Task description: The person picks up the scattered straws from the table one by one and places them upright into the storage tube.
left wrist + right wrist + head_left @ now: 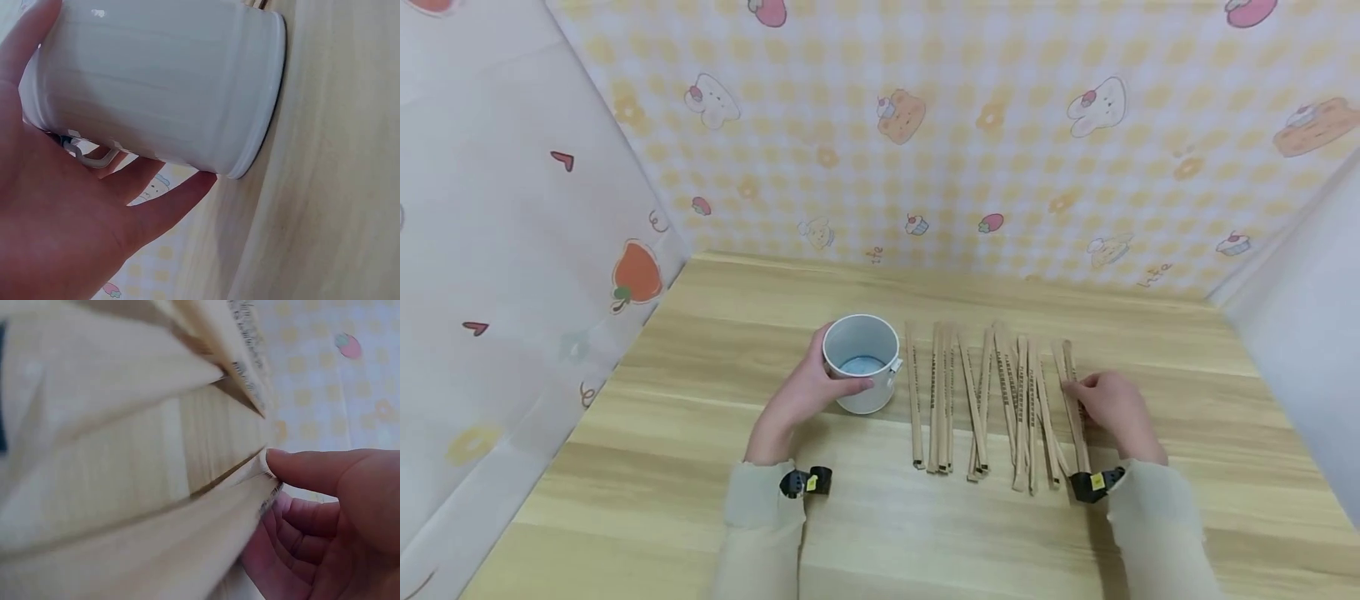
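My left hand [805, 385] grips a small white pail [863, 400] from its left side, thumb across the front near the rim. The pail stands upright on the table, with a pale bluish floor visible inside. In the left wrist view, fingers [169, 203] spread along the pail's wall [156, 81], near a small handle lug. At the right end of a row, my right hand [1116, 404] pinches a slim brown paper-wrapped stick [1077, 425] between thumb and fingers. The right wrist view shows the thumb [312, 472] pressed on the paper wrapper [206, 531].
Several more paper-wrapped sticks [940, 400] with dark printing lie side by side, some crossing, between the pail and my right hand. They rest on a wood-grain table [700, 467]. A checked, patterned backdrop [955, 150] rises behind, with a pale wall [497, 275] at the left.
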A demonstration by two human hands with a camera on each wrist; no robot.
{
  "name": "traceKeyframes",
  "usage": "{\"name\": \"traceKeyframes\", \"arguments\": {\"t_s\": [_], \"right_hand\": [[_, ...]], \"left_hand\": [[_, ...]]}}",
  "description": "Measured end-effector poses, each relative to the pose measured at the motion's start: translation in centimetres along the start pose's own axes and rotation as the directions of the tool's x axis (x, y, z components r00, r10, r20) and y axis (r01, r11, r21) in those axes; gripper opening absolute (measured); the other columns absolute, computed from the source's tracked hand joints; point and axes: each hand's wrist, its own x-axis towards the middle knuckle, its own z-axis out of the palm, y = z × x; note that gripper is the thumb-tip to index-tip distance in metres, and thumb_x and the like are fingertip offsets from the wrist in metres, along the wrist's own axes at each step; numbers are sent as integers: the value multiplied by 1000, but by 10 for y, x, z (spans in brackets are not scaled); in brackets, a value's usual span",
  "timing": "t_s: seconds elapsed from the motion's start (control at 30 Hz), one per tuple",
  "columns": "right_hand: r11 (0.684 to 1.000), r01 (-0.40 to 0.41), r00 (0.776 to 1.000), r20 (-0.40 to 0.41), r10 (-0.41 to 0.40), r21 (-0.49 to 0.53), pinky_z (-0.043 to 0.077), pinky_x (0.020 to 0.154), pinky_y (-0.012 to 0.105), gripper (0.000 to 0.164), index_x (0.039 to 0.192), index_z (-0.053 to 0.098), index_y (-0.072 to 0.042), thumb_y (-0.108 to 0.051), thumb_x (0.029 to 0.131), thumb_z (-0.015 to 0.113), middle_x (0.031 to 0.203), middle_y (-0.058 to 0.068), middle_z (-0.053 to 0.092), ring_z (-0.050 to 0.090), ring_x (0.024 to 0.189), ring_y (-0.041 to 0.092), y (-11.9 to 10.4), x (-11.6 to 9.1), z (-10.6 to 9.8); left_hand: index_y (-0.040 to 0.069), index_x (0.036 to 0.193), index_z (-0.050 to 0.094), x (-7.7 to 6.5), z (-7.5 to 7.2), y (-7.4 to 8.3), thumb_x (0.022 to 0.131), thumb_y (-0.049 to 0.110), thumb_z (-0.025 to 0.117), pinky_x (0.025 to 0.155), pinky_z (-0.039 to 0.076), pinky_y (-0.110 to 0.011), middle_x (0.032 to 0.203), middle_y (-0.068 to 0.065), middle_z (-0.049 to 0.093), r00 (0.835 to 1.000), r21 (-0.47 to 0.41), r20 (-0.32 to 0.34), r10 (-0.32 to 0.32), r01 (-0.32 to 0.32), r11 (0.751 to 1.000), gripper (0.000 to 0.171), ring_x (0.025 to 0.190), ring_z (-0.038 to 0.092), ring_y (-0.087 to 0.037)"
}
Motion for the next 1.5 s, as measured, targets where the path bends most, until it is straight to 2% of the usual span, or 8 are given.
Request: {"name": "traceKeyframes", "arguments": {"t_s": [0.17, 0.37, 0.6, 0.73, 0.9, 1.0, 1.23, 1.5], "right_hand": [[989, -22, 999, -46, 29, 145, 45, 54, 29, 45, 94, 61, 3, -41, 89, 50, 70, 6, 58, 53, 60, 16, 9, -8, 6], [959, -52, 996, -53, 70, 277, 49, 56, 29, 56, 113, 52, 6, -45, 88, 48, 80, 8, 57, 54, 65, 15, 19, -14, 4], [968, -22, 995, -93, 47, 249, 47, 51, 30, 53, 111, 55, 2, -45, 89, 46, 68, 6, 56, 52, 58, 15, 20, -13, 1], [966, 26, 992, -127, 7, 257, 46, 50, 30, 54, 113, 56, 1, -46, 89, 45, 73, 8, 58, 53, 56, 14, 11, -14, -6], [961, 63, 994, -104, -36, 271, 47, 53, 30, 57, 119, 51, 3, -45, 90, 45, 77, 11, 58, 53, 58, 13, 1, -14, -14], [959, 85, 988, -148, -46, 269, 48, 52, 31, 53, 119, 51, 3, -41, 91, 45, 78, 11, 59, 55, 59, 15, -4, -15, -18], [960, 145, 936, -347, -56, 238, 50, 53, 28, 49, 116, 54, 0, -40, 90, 45, 92, 15, 60, 60, 62, 15, -22, -31, -35], [938, 125, 828, -555, 81, 324, 45, 49, 15, 38, 111, 62, -11, -39, 86, 54, 77, -14, 57, 56, 56, -1, -44, -46, -51]], "left_hand": [[9, 138, 15, -1, 3, -4, 69, 10, 77, 99, 23, -53, 134, -20, 29, 999, -6, 28, 15, -15, 1000, 92, 123, 28, -38], [10, 138, 15, -1, 7, -7, 69, 11, 77, 99, 23, -53, 134, -21, 30, 999, 13, 45, 10, -10, 1000, 93, 123, 28, -38], [12, 138, 16, -1, 6, -4, 68, 13, 78, 98, 26, -49, 134, -19, 31, 999, 35, 41, -13, 11, 999, 93, 123, 29, -36], [12, 138, 15, -1, 3, -2, 69, 14, 77, 98, 26, -50, 135, -19, 30, 999, 36, 45, -7, 6, 999, 94, 123, 29, -37], [13, 139, 14, -1, 0, -1, 70, 13, 76, 98, 26, -51, 135, -18, 29, 999, 28, 49, -3, 1, 1000, 93, 123, 28, -37], [13, 139, 14, -2, -2, 1, 71, 13, 76, 98, 26, -49, 135, -17, 29, 999, 38, 40, -10, 8, 999, 92, 123, 28, -36], [12, 138, 14, -5, -1, 3, 71, 13, 76, 99, 25, -49, 136, -19, 28, 999, 46, 36, -24, 23, 999, 92, 124, 27, -37], [11, 139, 13, -2, 0, 2, 70, 11, 76, 99, 26, -49, 136, -19, 29, 999, 39, 35, -17, 15, 999, 93, 124, 28, -37]]}}
